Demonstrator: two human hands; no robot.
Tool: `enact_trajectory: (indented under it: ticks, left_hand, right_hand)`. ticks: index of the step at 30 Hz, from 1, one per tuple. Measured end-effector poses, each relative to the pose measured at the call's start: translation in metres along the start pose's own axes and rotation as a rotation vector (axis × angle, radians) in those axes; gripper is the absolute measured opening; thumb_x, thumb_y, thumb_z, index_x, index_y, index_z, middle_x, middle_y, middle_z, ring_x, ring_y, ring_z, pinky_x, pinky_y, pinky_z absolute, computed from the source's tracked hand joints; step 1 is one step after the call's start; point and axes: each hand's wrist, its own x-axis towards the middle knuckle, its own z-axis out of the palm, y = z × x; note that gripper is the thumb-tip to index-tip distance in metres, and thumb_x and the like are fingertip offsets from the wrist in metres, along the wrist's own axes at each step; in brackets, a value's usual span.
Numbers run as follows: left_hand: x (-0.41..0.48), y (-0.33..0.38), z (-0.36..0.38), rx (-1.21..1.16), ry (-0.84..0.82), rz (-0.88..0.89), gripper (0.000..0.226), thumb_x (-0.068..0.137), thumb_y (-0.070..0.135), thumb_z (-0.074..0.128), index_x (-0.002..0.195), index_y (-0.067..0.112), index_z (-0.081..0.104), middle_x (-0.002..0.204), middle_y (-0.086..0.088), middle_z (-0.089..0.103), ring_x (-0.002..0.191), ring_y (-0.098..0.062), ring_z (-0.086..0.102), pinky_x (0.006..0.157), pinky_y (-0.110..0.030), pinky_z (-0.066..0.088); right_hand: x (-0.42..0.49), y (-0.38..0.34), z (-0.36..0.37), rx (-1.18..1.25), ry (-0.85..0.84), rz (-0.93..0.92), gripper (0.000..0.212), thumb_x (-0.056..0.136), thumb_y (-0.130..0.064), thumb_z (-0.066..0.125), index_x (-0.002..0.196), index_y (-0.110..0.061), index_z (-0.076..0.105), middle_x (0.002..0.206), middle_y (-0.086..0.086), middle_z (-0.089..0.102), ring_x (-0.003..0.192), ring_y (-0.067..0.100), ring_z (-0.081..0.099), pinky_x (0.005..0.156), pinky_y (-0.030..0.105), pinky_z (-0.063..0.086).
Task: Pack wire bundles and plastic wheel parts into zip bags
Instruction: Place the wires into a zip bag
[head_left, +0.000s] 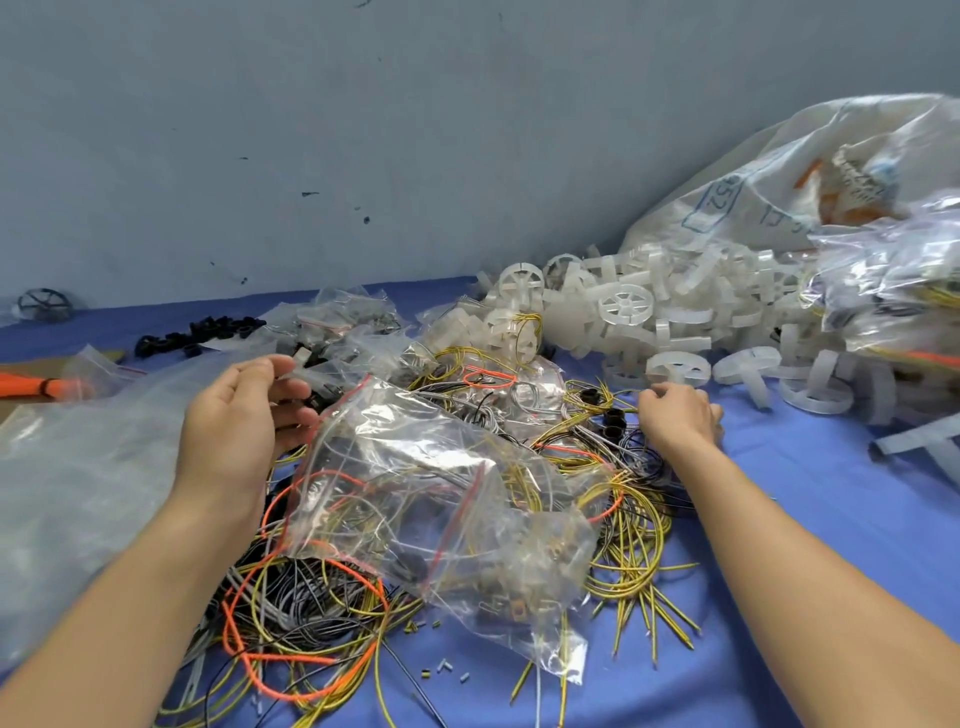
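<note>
While zip bags (415, 493) cover wires (631, 545), hands (left (236, 415), right (678, 418)) hover.

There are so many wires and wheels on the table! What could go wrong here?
1. The right hand is reaching into the tangled wires; pulling one bundle may drag others along.
2. The zip bags lie on top of the wires and might slide or snag as they move.
3. The white wheel parts are heaped loosely, and a bump could roll some off the blue table.
</note>
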Motion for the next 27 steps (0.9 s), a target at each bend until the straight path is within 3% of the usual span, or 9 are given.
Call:
enact_trajectory:
  ticks: [5, 8, 10, 12, 14, 18, 23, 27]
  left_hand:
    - [-0.004, 0.0, -0.005, -0.021, 0.094, 0.044, 0.023, 0.101, 0.023, 0.042, 0.088, 0.022, 0.062, 0.071, 0.006, 0.06, 0.052, -0.007, 0.056, 0.059, -0.03, 0.049]
    - [-0.008, 0.009, -0.003, -0.023, 0.147, 0.172, 0.024, 0.099, 0.025, 0.042, 0.084, 0.025, 0.061, 0.063, 0.008, 0.059, 0.051, -0.011, 0.053, 0.053, -0.027, 0.047]
    - [-0.013, 0.015, 0.0, -0.012, 0.131, 0.25, 0.025, 0.098, 0.027, 0.041, 0.084, 0.026, 0.061, 0.061, 0.008, 0.059, 0.05, -0.011, 0.053, 0.048, -0.024, 0.047]
    - [-0.018, 0.019, 0.005, 0.003, 0.094, 0.292, 0.025, 0.098, 0.027, 0.041, 0.085, 0.026, 0.062, 0.062, 0.007, 0.06, 0.05, -0.013, 0.053, 0.047, -0.023, 0.046]
    - [-0.024, 0.021, 0.01, 0.02, 0.023, 0.297, 0.025, 0.1, 0.026, 0.041, 0.086, 0.025, 0.062, 0.064, 0.005, 0.06, 0.052, -0.015, 0.053, 0.048, -0.026, 0.047]
    - [-0.033, 0.028, 0.018, -0.042, -0.149, 0.234, 0.024, 0.102, 0.027, 0.043, 0.091, 0.023, 0.063, 0.071, 0.003, 0.065, 0.053, -0.016, 0.058, 0.05, -0.029, 0.048]
    - [-0.034, 0.047, 0.02, -0.385, -0.44, 0.047, 0.025, 0.099, 0.035, 0.047, 0.11, 0.019, 0.063, 0.093, -0.004, 0.071, 0.065, -0.015, 0.064, 0.055, -0.025, 0.051]
    - [-0.033, 0.052, 0.016, -0.488, -0.596, -0.084, 0.023, 0.097, 0.039, 0.052, 0.109, 0.026, 0.066, 0.101, 0.002, 0.07, 0.075, -0.007, 0.066, 0.064, -0.021, 0.054]
  right_hand:
    - [-0.003, -0.003, -0.005, 0.209, 0.118, -0.027, 0.032, 0.093, -0.019, 0.049, 0.113, -0.021, 0.074, 0.117, 0.017, 0.068, 0.115, 0.041, 0.053, 0.091, 0.04, 0.046]
    - [-0.014, -0.025, -0.013, 0.367, 0.18, -0.101, 0.034, 0.092, -0.012, 0.048, 0.113, -0.02, 0.074, 0.116, 0.008, 0.071, 0.112, 0.033, 0.059, 0.091, 0.037, 0.049]
    - [-0.024, -0.051, -0.022, 0.564, 0.156, -0.142, 0.034, 0.092, -0.01, 0.049, 0.115, -0.019, 0.073, 0.106, 0.003, 0.072, 0.098, 0.024, 0.063, 0.085, 0.033, 0.051]
    - [-0.044, -0.082, -0.033, 0.852, 0.03, -0.202, 0.025, 0.093, -0.008, 0.056, 0.112, -0.015, 0.07, 0.088, -0.001, 0.066, 0.076, 0.014, 0.059, 0.066, 0.024, 0.05]
    - [-0.077, -0.113, -0.042, 1.056, -0.141, -0.262, 0.015, 0.09, -0.006, 0.065, 0.103, -0.014, 0.062, 0.083, 0.0, 0.062, 0.067, 0.009, 0.061, 0.056, 0.018, 0.051]
    - [-0.15, -0.158, -0.041, 1.256, -0.486, -0.438, 0.023, 0.086, -0.01, 0.074, 0.097, -0.012, 0.054, 0.095, 0.007, 0.063, 0.084, 0.015, 0.065, 0.085, 0.031, 0.054]
    - [-0.207, -0.171, -0.035, 1.313, -0.752, -0.416, 0.034, 0.085, -0.013, 0.076, 0.107, -0.017, 0.051, 0.12, 0.008, 0.067, 0.098, 0.015, 0.062, 0.084, 0.029, 0.049]
    - [-0.212, -0.168, -0.04, 1.325, -0.798, -0.381, 0.036, 0.082, -0.009, 0.076, 0.106, -0.017, 0.051, 0.126, 0.013, 0.065, 0.106, 0.023, 0.064, 0.089, 0.036, 0.049]
